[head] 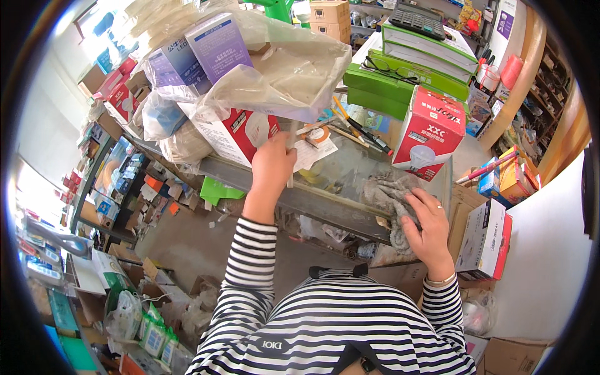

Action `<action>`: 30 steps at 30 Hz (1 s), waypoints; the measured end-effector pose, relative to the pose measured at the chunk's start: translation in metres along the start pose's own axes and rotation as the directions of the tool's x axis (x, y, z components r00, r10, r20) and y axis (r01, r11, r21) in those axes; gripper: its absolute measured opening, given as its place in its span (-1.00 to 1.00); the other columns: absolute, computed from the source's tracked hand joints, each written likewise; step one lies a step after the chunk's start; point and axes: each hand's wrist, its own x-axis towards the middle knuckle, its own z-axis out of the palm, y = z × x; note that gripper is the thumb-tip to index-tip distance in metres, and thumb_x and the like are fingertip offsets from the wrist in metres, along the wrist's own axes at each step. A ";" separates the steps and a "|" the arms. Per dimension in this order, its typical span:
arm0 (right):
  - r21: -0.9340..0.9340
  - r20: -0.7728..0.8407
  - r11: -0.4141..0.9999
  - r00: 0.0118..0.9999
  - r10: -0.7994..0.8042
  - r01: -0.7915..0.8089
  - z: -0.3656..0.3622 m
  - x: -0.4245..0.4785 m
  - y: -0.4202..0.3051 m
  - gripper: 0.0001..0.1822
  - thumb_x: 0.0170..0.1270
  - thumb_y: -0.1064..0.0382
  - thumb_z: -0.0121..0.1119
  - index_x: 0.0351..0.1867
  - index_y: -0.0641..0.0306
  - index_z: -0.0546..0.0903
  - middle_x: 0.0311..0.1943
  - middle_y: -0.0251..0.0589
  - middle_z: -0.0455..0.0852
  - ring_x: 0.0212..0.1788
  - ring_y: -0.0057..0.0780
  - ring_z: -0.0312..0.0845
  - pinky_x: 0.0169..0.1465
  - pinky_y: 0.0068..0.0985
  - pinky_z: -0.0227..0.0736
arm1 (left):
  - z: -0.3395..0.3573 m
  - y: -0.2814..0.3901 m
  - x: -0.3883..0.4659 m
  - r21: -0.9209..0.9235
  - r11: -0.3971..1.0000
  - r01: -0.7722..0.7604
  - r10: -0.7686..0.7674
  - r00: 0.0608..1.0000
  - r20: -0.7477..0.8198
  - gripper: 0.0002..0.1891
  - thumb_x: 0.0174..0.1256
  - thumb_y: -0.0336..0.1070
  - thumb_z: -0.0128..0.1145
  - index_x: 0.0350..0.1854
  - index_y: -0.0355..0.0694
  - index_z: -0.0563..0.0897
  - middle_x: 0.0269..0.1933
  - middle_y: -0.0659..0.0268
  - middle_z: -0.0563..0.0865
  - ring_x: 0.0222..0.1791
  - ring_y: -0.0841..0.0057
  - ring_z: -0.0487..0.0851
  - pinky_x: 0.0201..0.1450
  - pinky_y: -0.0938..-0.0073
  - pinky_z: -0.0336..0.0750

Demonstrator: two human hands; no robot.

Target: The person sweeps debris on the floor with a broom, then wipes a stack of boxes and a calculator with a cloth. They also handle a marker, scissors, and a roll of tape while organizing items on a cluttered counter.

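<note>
My left hand (274, 171) is at the right edge of a red and white LED bulb box (241, 133) near the glass counter's front edge. Its fingers are curled and partly hidden, so I cannot tell whether they grip the box. A large clear plastic bag (286, 82) hangs over the box's top. My right hand (426, 225) presses a crumpled grey cloth (391, 199) at the counter's front right, fingers spread over its right side. Just behind the cloth stands another red bulb box (431, 133). Paper and an orange tape roll (318, 133) lie right of my left hand.
Pens (368, 133) lie on the glass counter (335, 173). Behind them, green file boxes (379, 89) carry glasses (391, 69) and a calculator (417, 22). Purple boxes (220, 47) are stacked at the back left. Cartons (483, 239) stand right of the counter; packed shelves (101, 187) line the left.
</note>
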 end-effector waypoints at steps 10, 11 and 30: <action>-0.069 0.006 0.997 0.999 -0.036 0.036 -0.004 0.001 -0.003 -0.59 -0.04 0.30 0.25 -0.08 0.34 0.54 -0.04 -0.01 0.53 -0.05 -0.10 0.45 0.04 -0.29 0.33 | -0.009 0.012 -0.026 0.215 0.836 -0.505 0.499 0.862 0.082 -0.89 0.00 -0.39 0.14 -0.38 -0.17 0.57 -0.41 0.27 0.52 -0.31 0.29 0.56 -0.32 0.32 0.49; -0.124 0.001 0.990 0.998 -0.065 0.064 -0.008 0.003 -0.007 -0.59 -0.04 0.31 0.25 -0.08 0.34 0.54 -0.04 -0.01 0.53 -0.07 -0.11 0.47 0.01 -0.30 0.35 | -0.014 0.015 -0.026 0.195 0.855 -0.481 0.483 0.875 0.041 -0.88 -0.01 -0.39 0.15 -0.37 -0.17 0.58 -0.40 0.27 0.53 -0.30 0.28 0.56 -0.32 0.33 0.49; 0.936 0.338 -0.028 0.871 0.357 -0.352 0.003 -0.001 -0.024 -0.65 0.40 0.19 -0.09 0.03 0.46 0.44 -0.03 0.01 0.56 -0.20 -0.44 0.58 -0.14 -0.48 0.56 | 0.025 0.075 0.047 -0.173 0.793 -0.584 0.606 0.785 0.127 -0.81 0.24 -0.23 0.02 -0.23 -0.19 0.60 -0.24 0.22 0.62 -0.18 0.23 0.57 -0.17 0.29 0.46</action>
